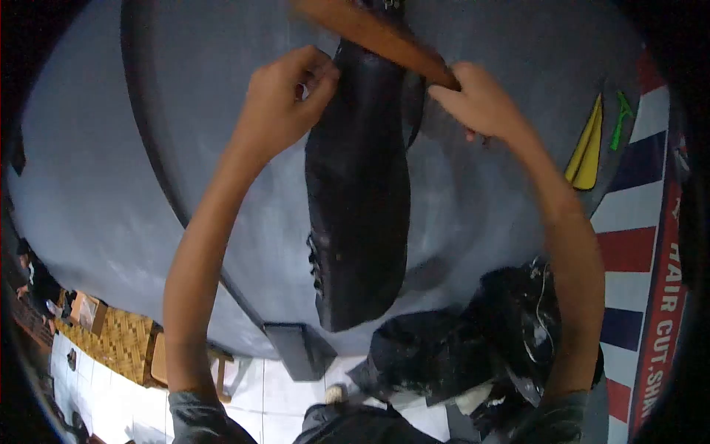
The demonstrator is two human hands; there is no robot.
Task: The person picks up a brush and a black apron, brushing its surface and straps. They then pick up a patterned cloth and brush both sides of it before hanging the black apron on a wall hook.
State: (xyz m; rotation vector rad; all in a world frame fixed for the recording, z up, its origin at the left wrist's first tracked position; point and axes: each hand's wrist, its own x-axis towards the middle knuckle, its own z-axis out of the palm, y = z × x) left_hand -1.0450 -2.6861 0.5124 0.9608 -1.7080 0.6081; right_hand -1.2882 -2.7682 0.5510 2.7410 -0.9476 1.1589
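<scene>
A long black leather-like piece [359,185] runs down the middle of the head view against a grey surface [251,185], with lacing along its lower left edge. At the upper left edge of this piece, my left hand [288,92] has its fingers curled and pinched together; what lies in the pinch is too small to make out. My right hand [473,100] is closed around the narrow end of a brown wooden paddle-like tool [384,37]. The tool slants up and left across the top of the black piece, its far end blurred and cut off by the frame.
To the right lie a yellow folded piece [588,148] and a green clip-like item [620,122]. A striped banner with lettering [629,251] borders that side. Dark bags [436,348] are below right. At lower left stand a woven-topped bench [122,340] and another person [37,281].
</scene>
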